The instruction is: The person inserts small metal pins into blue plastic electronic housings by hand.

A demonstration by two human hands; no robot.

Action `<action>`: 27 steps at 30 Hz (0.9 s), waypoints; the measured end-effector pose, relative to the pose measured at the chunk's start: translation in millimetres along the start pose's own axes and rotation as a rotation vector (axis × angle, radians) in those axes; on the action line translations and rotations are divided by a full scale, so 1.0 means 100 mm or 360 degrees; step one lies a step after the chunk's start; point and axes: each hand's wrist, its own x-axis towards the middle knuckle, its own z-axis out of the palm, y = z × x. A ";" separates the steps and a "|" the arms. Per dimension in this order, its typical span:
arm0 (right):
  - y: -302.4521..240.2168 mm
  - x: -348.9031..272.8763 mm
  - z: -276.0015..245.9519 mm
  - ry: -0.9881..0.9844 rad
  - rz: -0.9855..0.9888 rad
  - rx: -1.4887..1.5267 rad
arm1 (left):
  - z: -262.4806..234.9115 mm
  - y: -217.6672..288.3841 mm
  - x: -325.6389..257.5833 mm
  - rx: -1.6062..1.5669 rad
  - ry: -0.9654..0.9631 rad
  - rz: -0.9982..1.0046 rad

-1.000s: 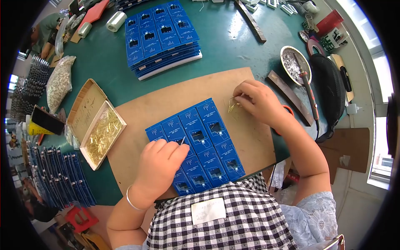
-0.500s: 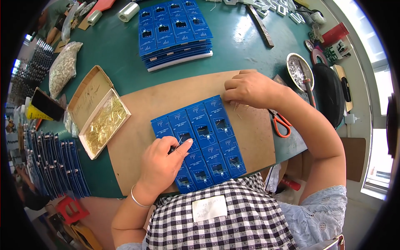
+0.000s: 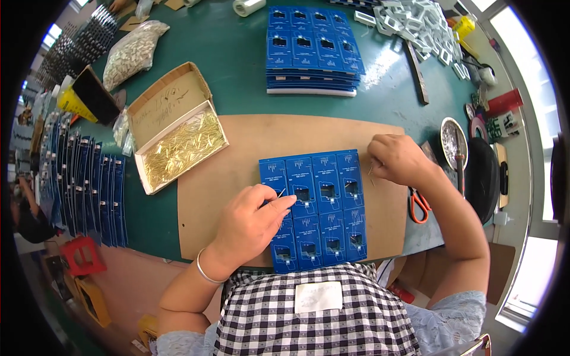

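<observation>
A: What lies on the worktop (image 3: pixel 237 65)?

B: I see green matting under a smooth brown board (image 3: pixel 237 160). On it lies a glossy blue circuit panel (image 3: pixel 320 202) of rectangular cells.

A: And the hands?

B: My left hand (image 3: pixel 252 222) pinches a thin gold pin (image 3: pixel 279 194) over the panel. My right hand (image 3: pixel 396 159), curled shut on more pins (image 3: pixel 371 170), rests at its right edge.

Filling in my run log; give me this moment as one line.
left hand: pinching thin pin over blue panel | right hand: at panel's right edge | pin box: open
</observation>
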 end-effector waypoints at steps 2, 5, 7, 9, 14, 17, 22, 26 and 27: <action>-0.10 -0.04 -0.02 0.0252 0.0187 0.0141 | -0.02 0.03 -0.01 0.0043 -0.0043 -0.0011; -0.24 -0.12 0.00 0.0666 0.0449 0.0365 | -0.01 0.08 0.00 0.0162 -0.0177 0.0010; -0.37 -0.14 0.01 0.0771 0.1055 0.1103 | -0.03 0.09 0.01 0.0239 -0.0256 0.0036; -0.50 -0.13 0.03 0.0874 0.1009 0.1301 | -0.05 0.09 0.03 0.0205 -0.0283 -0.0009; -0.86 -0.13 0.05 0.0626 0.0761 0.1974 | -0.18 -0.05 0.01 -0.0044 0.0144 -0.0133; -1.05 0.02 0.03 0.0440 0.0635 0.1818 | -0.30 -0.08 -0.02 -0.0036 0.0246 -0.0284; -1.22 0.26 0.10 0.0386 0.0154 0.0743 | -0.40 -0.15 -0.12 -0.0037 0.0330 -0.0378; -1.28 0.29 0.20 0.0347 0.0160 0.0638 | -0.49 -0.22 -0.18 -0.0038 0.0399 -0.0432; -1.28 0.30 0.22 0.0347 0.0199 0.0655 | -0.50 -0.27 -0.21 -0.0163 0.0467 -0.0513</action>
